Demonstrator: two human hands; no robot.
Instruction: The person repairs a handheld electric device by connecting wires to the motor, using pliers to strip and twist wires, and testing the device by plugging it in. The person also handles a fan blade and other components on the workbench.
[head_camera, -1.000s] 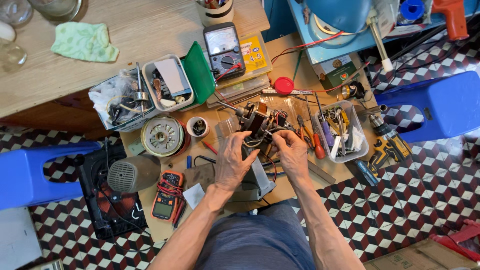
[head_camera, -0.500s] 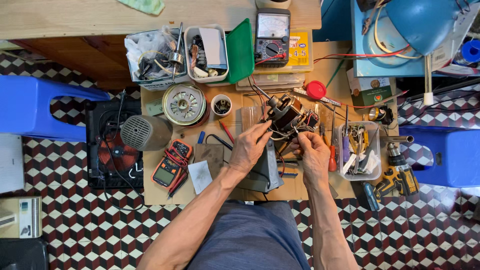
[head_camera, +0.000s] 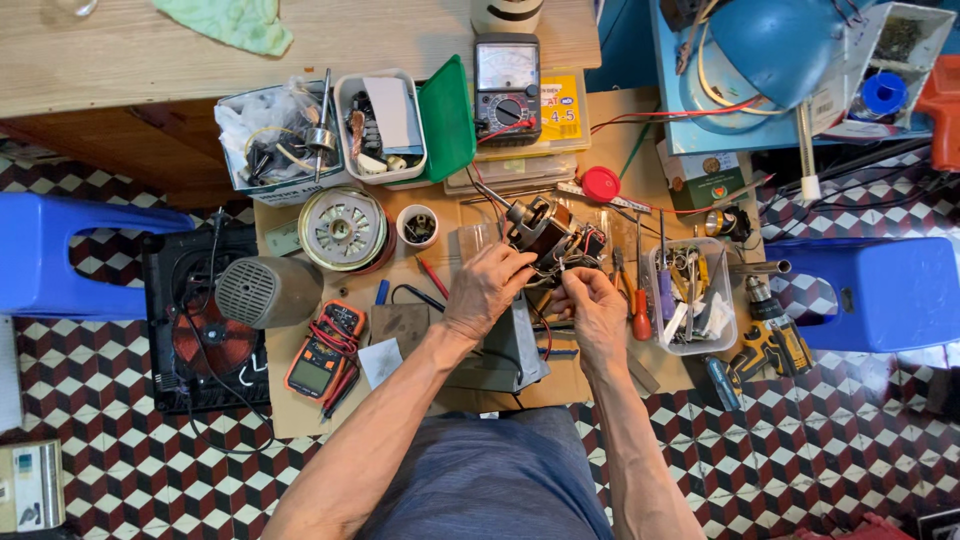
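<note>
Copper-wound and dark, the small motor (head_camera: 545, 235) sits mid-counter (head_camera: 640, 160), its long axis running from ten o'clock to four o'clock. The left hand (head_camera: 487, 290) lies at its seven o'clock, fingers curled closed on the motor's near side. The right hand (head_camera: 592, 305) sits at its five o'clock, fingertips pinched on thin wires (head_camera: 570, 262) trailing from the motor. Both hands are about equally near.
</note>
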